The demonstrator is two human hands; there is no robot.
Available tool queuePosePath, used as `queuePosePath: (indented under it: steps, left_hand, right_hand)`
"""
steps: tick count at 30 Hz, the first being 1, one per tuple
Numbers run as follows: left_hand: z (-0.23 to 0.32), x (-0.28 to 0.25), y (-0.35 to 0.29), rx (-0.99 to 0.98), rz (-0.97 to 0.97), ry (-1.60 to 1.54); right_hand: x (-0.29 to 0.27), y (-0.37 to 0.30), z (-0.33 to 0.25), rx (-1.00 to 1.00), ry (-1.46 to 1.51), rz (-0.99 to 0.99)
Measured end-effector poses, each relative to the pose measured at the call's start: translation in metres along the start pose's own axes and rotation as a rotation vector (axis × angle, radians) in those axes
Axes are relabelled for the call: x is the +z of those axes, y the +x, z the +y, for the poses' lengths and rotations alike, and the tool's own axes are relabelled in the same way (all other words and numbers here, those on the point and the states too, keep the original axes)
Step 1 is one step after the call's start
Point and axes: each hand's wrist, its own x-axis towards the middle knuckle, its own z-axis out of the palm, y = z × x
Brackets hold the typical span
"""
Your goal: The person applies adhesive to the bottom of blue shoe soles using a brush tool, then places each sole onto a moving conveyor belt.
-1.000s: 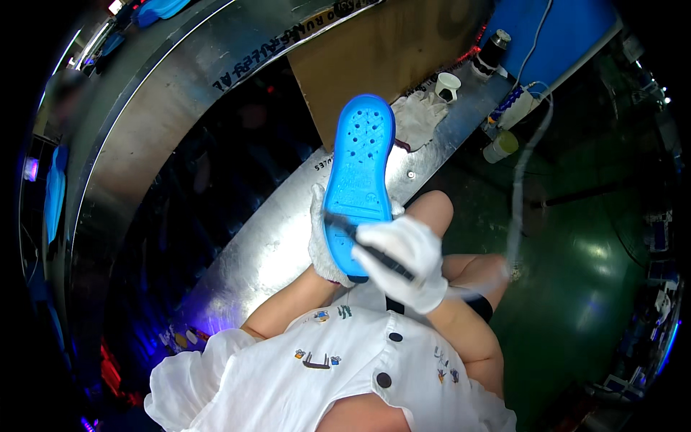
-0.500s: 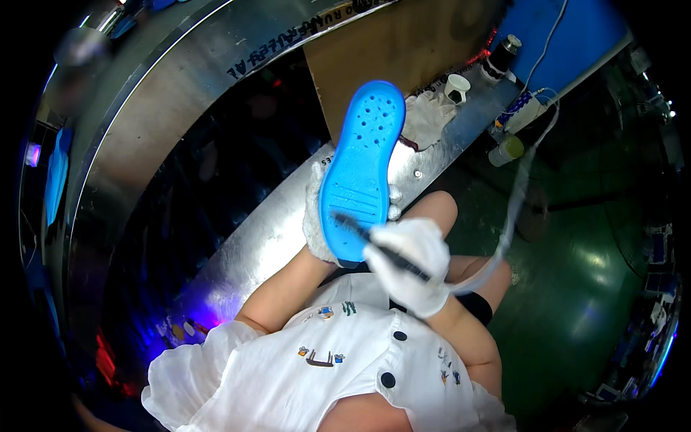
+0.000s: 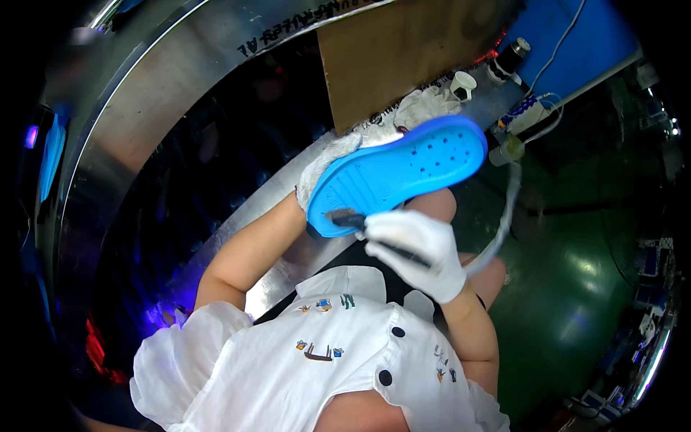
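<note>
In front of me my left hand [image 3: 320, 169], in a whitish glove, grips a bright blue shoe sole [image 3: 389, 173] from its far left side; some fingers are hidden behind it. The sole is tilted, one end with small holes pointing to the upper right and the ridged end near my left wrist. My right hand [image 3: 421, 248], in a white glove, closes round the black handle of a brush [image 3: 349, 219]. Its dark bristles meet the ridged end of the sole. From the right hand a pale hose [image 3: 509, 209] runs up to the right.
Beyond the sole lies a metal ledge [image 3: 277, 281] with a brown board [image 3: 403, 65] standing on it. A crumpled white cloth [image 3: 425, 106], a white cup [image 3: 463, 85], a dark flask [image 3: 509, 59] and a yellowish jar [image 3: 511, 149] stand farther right. A curved metal frame [image 3: 137, 115] rises left.
The left hand has turned the sole clockwise, so its holed end has swung from pointing away to pointing right. The brush stays at the ridged end, with the right hand close by.
</note>
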Motion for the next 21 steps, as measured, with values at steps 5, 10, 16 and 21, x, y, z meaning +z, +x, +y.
queuePosePath:
  steps: [5, 10, 16, 21]
  left_hand:
    - [0.011, 0.002, 0.008, 0.004, 0.279, 0.473]
    - [0.02, -0.015, 0.023, 0.103, 0.23, 0.675]
    - [0.039, -0.077, 0.022, -0.106, 0.328, 0.758]
    - [0.045, -0.085, 0.01, -0.152, 0.387, 0.711]
  right_hand:
    - [0.0, -0.001, -0.019, 0.123, 0.096, -0.082]
    - [-0.005, -0.001, -0.026, 0.028, -0.193, -0.291]
    - [-0.017, 0.001, -0.032, 0.108, -0.155, -0.147]
    - [-0.018, 0.001, -0.023, -0.022, -0.288, -0.006]
